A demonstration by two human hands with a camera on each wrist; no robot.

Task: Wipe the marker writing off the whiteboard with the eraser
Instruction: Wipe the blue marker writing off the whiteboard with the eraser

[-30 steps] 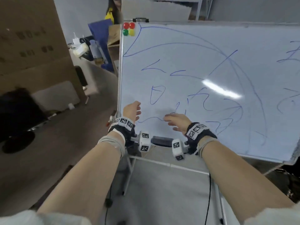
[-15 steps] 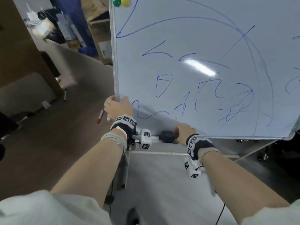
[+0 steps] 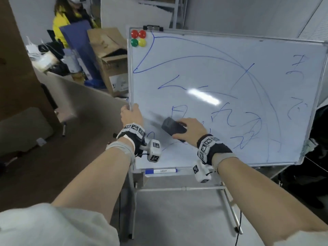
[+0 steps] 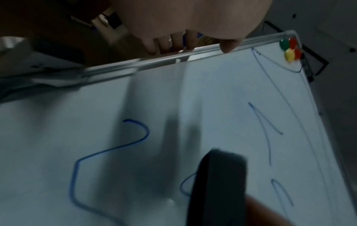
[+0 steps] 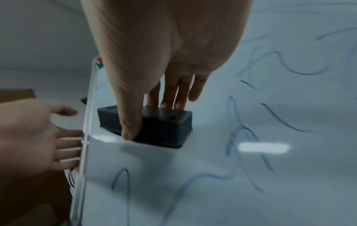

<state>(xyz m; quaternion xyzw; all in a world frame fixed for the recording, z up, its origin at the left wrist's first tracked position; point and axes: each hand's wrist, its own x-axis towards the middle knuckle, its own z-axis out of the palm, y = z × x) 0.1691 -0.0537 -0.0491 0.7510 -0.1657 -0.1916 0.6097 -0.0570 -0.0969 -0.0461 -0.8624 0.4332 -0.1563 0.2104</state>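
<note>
a white, silver-framed whiteboard (image 3: 221, 71) stands upright on a metal stand, its glossy face covered in thin blue marker writing (image 3: 229, 119): long arcs sweeping from the upper left corner, characters and scribbles across the middle and down the right side, a wavy line at lower left. a dark grey rectangular block eraser (image 3: 173, 128) sits tilted against the board's lower left area, just beside the left frame, partly covering a boxy blue character. a faint grey smear trails up and left of it.
</note>
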